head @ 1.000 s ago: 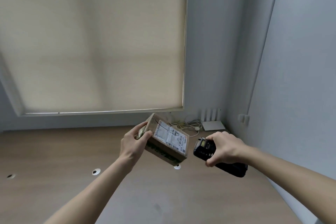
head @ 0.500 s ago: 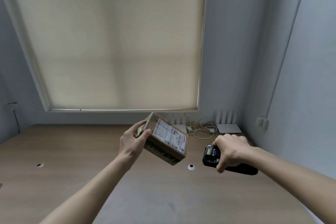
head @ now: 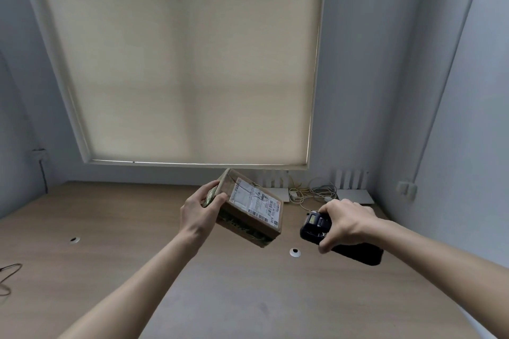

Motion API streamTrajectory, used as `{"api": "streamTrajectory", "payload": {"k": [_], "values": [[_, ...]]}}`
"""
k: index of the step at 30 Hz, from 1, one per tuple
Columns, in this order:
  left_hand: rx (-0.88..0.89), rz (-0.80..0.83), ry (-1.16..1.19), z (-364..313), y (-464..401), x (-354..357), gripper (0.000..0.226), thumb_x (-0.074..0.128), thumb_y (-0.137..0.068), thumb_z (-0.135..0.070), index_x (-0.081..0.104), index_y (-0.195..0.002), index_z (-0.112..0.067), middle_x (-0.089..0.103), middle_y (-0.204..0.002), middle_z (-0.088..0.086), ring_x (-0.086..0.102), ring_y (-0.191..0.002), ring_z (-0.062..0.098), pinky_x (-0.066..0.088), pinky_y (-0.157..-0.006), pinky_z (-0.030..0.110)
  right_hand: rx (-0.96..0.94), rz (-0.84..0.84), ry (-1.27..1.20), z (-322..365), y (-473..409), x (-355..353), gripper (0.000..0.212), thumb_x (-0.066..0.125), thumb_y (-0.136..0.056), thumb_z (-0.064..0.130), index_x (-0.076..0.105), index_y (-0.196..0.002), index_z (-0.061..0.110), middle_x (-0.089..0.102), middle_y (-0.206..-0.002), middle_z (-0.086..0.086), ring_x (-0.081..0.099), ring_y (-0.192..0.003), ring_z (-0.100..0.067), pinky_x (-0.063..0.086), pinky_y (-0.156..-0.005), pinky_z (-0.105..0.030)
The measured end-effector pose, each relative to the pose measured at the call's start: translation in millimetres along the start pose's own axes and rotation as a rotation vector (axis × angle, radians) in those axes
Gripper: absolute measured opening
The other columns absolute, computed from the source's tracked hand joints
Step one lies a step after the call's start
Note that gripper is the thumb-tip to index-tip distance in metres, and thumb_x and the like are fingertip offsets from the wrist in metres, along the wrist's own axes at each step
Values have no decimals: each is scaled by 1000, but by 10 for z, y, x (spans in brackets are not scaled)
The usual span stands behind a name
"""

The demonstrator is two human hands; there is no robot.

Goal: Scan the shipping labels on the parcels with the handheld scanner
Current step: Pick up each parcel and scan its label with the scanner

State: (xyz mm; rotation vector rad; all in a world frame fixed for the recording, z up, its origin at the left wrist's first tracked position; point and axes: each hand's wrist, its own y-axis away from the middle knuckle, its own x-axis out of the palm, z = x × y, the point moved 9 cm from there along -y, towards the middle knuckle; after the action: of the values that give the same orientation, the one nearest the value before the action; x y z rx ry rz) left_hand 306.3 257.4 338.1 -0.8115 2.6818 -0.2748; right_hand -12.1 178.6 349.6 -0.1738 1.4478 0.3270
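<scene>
Here, at lower centre of the frame, the left hand [head: 199,210] grips a tilted parcel [head: 249,210] above the table [head: 110,228]; the right hand [head: 347,224] clasps the black scanner [head: 315,227] just right of it.

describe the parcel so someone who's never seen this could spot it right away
Below the big beige window blind, above the wooden table, the left hand holds a small brown cardboard parcel tilted in the air. It alone carries a white shipping label with barcodes, unlike the black scanner in the right hand.
</scene>
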Motion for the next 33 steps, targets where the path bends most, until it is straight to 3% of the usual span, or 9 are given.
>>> {"api": "streamTrajectory", "payload": {"k": [4, 12, 14, 18, 22, 27, 29, 31, 33], "values": [[-62, -58, 78, 145, 69, -314, 42, 64, -71, -55, 67, -113, -50, 71, -109, 2, 65, -109, 17, 52, -98, 36, -83, 44, -378, 335, -70, 72, 46, 90, -48, 52, 75, -87, 32, 75, -78, 11, 72, -75, -7, 54, -61, -21], [-211, -282, 252, 579, 391, -1657, 66, 65, -73, -57, 60, -135, -36, 72, -112, -3, 67, -110, 21, 51, -103, 49, -363, 152, -863, 2112, -38, 209, 33, 94, -69, 26, 80, -99, 21, 74, -77, 8, 70, -66, -1, 51, -60, -12], [-255, -315, 284, 711, 509, -2111, 68, 65, -75, -52, 54, -141, -35, 69, -120, -1, 65, -111, 20, 52, -101, 45, -429, 171, -896, 2643, 25, 238, 33, 94, -70, 21, 81, -100, 22, 76, -79, 8, 70, -67, -1, 53, -62, -12], [-304, -330, 305, 891, 824, -3108, 66, 64, -74, -36, 52, -138, -45, 71, -115, -7, 67, -101, 14, 55, -77, 28, -573, 248, -903, 3733, 238, 319, 41, 96, -69, 16, 81, -106, 27, 80, -90, 4, 73, -74, -4, 54, -65, -13], [-317, -420, 221, 1032, 1270, -4231, 67, 64, -78, -46, 47, -142, -46, 63, -119, -10, 60, -103, 8, 46, -72, 26, -680, 321, -875, 4865, 540, 462, 45, 96, -68, 14, 80, -108, 29, 80, -90, 6, 73, -76, -5, 54, -67, -13], [-323, -594, 134, 1277, 1923, -5598, 48, 66, -92, -45, 47, -136, -43, 58, -134, 3, 56, -109, 18, 46, -83, 34, -815, 391, -868, 6275, 1081, 677, 41, 94, -56, 28, 82, -95, 33, 78, -85, 7, 70, -74, -5, 54, -69, -14], [-321, -671, 126, 1368, 2216, -6096, 54, 69, -91, -39, 45, -140, -41, 55, -138, 5, 57, -111, 19, 51, -84, 35, -865, 424, -850, 6796, 1311, 790, 43, 94, -54, 32, 82, -96, 33, 79, -89, 4, 72, -77, -6, 58, -75, -20], [-329, -718, 129, 1437, 2507, -6520, 64, 74, -88, -35, 45, -144, -41, 53, -144, 5, 56, -125, 26, 49, -103, 44, -910, 455, -826, 7275, 1537, 912, 43, 96, -60, 27, 82, -100, 29, 80, -91, 2, 75, -81, -11, 60, -85, -30], [-365, -783, 105, 1504, 2867, -6961, 70, 77, -85, -36, 45, -147, -40, 54, -144, 5, 54, -126, 22, 44, -107, 36, -971, 488, -797, 7779, 1821, 1038, 44, 97, -59, 28, 81, -101, 29, 80, -91, 3, 77, -84, -15, 61, -88, -36]]}}
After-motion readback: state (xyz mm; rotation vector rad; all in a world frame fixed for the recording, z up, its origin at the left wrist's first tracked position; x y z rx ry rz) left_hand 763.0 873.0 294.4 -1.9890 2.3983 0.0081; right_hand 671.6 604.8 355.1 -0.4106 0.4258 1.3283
